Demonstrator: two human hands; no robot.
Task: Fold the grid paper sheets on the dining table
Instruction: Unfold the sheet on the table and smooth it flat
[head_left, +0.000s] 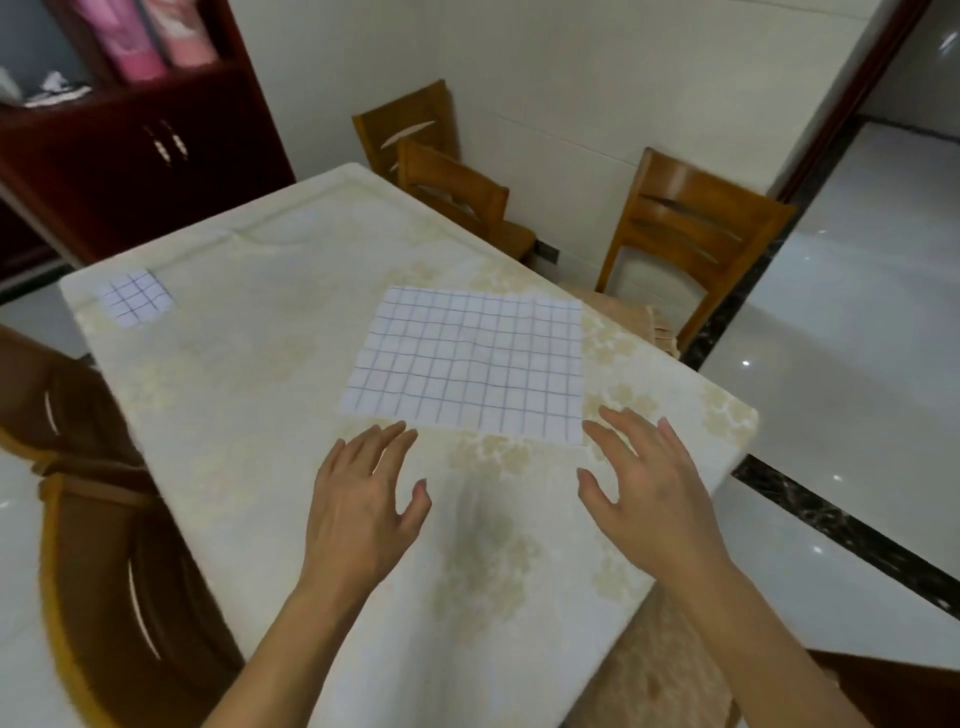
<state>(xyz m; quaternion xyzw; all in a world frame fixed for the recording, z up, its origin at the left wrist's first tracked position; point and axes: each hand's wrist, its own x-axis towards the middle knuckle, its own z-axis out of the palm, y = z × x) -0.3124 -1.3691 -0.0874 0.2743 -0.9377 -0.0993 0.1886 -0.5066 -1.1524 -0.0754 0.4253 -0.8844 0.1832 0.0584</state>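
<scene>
A large white grid paper sheet (470, 364) lies flat and unfolded on the dining table (260, 374), toward its right side. A small folded grid paper (136, 297) rests near the table's far left corner. My left hand (363, 499) hovers just below the sheet's near edge, fingers spread, holding nothing. My right hand (644, 483) is beside the sheet's near right corner, fingers apart and empty; whether a fingertip touches the corner is unclear.
The table wears a cream floral cloth. Wooden chairs stand at the far side (441, 171), the right (691, 244) and the left (93, 519). A dark red cabinet (140, 150) stands at the back left. Glossy tiled floor (857, 322) lies to the right.
</scene>
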